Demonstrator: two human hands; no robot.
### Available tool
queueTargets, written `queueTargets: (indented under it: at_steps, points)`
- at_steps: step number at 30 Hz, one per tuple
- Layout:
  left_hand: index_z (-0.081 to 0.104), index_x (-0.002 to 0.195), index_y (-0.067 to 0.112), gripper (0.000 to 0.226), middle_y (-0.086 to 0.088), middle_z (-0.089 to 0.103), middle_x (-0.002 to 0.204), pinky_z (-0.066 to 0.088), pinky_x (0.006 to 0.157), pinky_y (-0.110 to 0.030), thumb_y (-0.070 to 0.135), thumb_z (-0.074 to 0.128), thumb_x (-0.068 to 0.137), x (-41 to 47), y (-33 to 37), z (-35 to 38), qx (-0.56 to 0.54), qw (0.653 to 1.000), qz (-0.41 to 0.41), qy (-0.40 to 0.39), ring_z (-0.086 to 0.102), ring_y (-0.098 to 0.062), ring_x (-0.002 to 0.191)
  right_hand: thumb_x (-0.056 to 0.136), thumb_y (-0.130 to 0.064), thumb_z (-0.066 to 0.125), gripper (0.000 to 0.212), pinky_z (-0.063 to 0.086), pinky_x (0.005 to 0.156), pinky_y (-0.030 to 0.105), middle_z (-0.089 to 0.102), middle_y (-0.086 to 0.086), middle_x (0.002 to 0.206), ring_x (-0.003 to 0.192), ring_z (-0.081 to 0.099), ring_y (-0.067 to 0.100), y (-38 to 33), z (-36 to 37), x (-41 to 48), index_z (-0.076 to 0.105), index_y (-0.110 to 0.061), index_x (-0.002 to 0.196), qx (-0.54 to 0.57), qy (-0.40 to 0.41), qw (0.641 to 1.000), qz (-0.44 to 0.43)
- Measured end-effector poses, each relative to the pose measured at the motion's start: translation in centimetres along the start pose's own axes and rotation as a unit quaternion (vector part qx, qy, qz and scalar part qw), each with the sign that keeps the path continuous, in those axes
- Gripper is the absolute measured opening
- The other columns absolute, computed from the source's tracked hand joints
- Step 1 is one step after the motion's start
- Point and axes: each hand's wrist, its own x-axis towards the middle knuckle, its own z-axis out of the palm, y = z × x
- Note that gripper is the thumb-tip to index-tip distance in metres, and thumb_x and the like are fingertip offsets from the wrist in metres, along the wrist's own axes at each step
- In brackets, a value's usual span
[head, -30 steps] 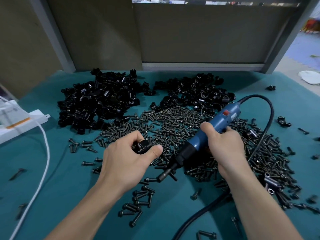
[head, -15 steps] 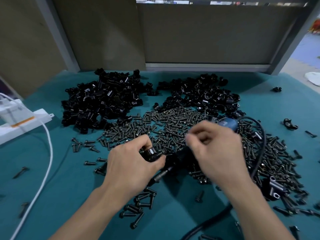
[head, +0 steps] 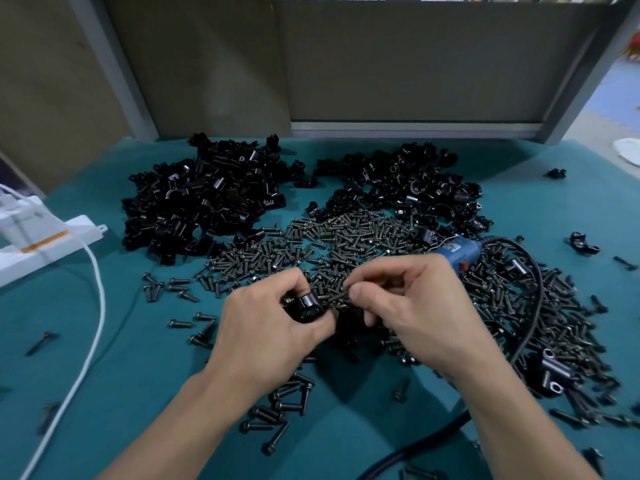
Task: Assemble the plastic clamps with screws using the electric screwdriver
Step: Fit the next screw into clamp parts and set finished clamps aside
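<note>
Your table (head: 114,393) bears clamps (head: 201,202) in two piles at the back, screws (head: 346,237) spread nearer you, the screwdriver (head: 459,249) among them, a power strip (head: 45,240) left.

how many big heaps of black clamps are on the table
2: left heap at the back left, right heap at the back, right of centre, beyond the screws. Stray clamps lie apart; some may be hidden.

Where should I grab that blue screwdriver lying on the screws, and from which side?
Wrap your fingers round the blue body of the electric screwdriver, coming down from above. It lies roughly flat on the screw pile, so its rounded barrel is open on top. Stay off the black cord at its right end; the bit end is hidden behind the right hand.
</note>
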Motion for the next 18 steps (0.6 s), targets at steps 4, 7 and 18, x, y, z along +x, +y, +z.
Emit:
queueTargets:
  at_steps: [4,7,18]
  points:
    - [0.061,0.076,0.029,0.039,0.018,0.066,0.068,0.043,0.052,-0.017,0.059,0.08,0.058,0.3,-0.2,-0.2,-0.02,1.0,-0.016,-0.008,0.06,-0.005,0.062,0.089,-0.006,0.078,0.02,0.052,0.055,0.022,0.073,0.008,0.064,0.056,0.067,0.016,0.0,-0.1,0.0,0.081,-0.025,0.085,0.046,0.025,0.999,-0.007]
    - [0.063,0.075,0.03,0.036,0.016,0.067,0.068,0.043,0.048,-0.015,0.045,0.094,0.063,0.2,-0.2,-0.2,-0.045,0.999,-0.007,-0.022,0.061,-0.003,0.058,0.087,-0.001,0.079,0.021,0.054,0.056,0.024,0.074,0.008,0.066,0.058,0.07,0.022,0.0,0.5,-0.2,0.081,-0.021,0.085,0.057,0.004,0.998,-0.02]
    - [0.057,0.081,0.036,0.043,0.02,0.066,0.071,0.043,0.05,-0.015,0.074,0.073,0.068,0.0,-0.5,-0.2,-0.034,0.997,0.074,-0.007,0.061,-0.005,0.062,0.082,-0.012,0.078,0.011,0.054,0.057,0.025,0.072,0.007,0.063,0.056,0.068,0.018,0.2,0.7,-0.2,0.081,-0.022,0.084,0.054,-0.015,0.998,-0.039]
